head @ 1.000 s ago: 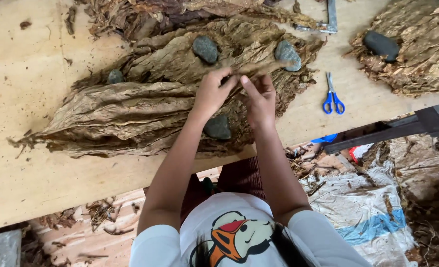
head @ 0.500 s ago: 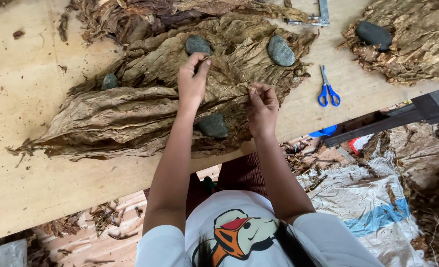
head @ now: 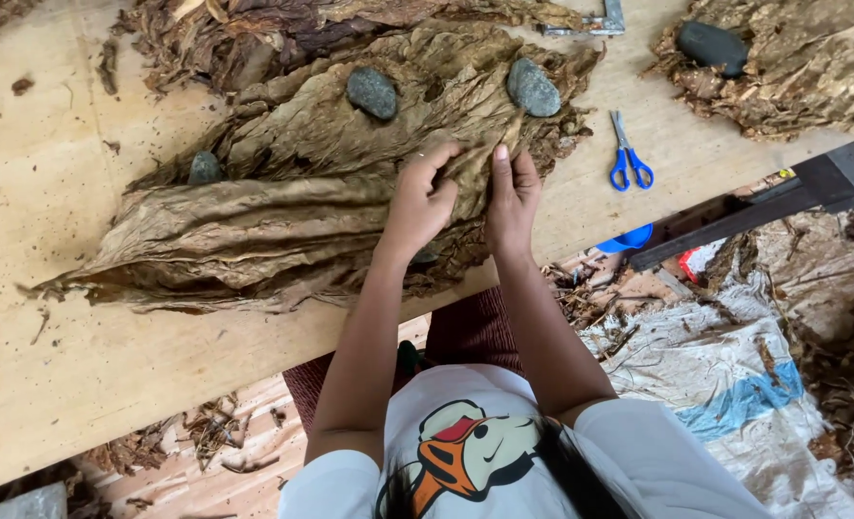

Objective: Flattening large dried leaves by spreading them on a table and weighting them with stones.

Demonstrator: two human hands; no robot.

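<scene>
Here, both hands (head: 465,197) on dried leaves (head: 283,207).

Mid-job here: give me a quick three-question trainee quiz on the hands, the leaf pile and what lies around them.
1. True or false: both hands, the left hand and the right hand, are on the pile of dried brown leaves.
2. What lies on the wooden table to the right of the hands? A) a knife B) blue-handled scissors C) a brush
3. How many grey stones rest on the pile being handled?

Key
1. True: both pinch the leaf edge close together.
2. B
3. Three show: one at the left stone, a middle stone and a right stone. A further stone sits on a separate pile at the far right.
</scene>
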